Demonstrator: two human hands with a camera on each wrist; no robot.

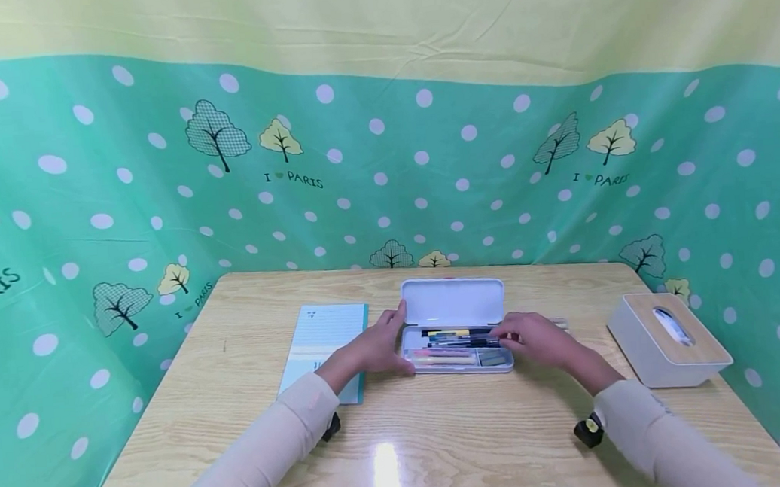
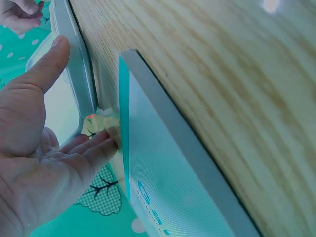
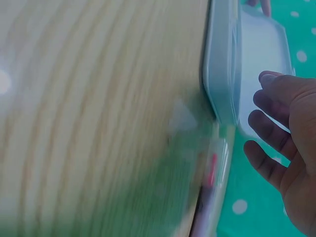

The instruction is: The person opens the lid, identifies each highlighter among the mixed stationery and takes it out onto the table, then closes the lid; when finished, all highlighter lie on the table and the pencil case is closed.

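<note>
A white pencil case [image 1: 459, 372] lies on the table with its lid [image 1: 454, 302] raised at the back. Several pens [image 1: 458, 338] and a small grey-green piece [image 1: 491, 358] lie inside it. My left hand [image 1: 378, 344] spans the case's left end, its straight thumb [image 2: 53, 61] against the case side and its other fingers loosely extended beside the lid. Over the right end is my right hand [image 1: 535, 337]. Its fingers [image 3: 266, 129] are loosely bent and spread, with nothing visible between them in the right wrist view.
A light blue notebook [image 1: 331, 327] lies left of the case, close to the left hand. Farther right stands a white tissue box [image 1: 649, 350] with a wood-look top. Small slender items [image 1: 560, 324] lie behind the right hand. A patterned green curtain [image 1: 386, 191] borders the table.
</note>
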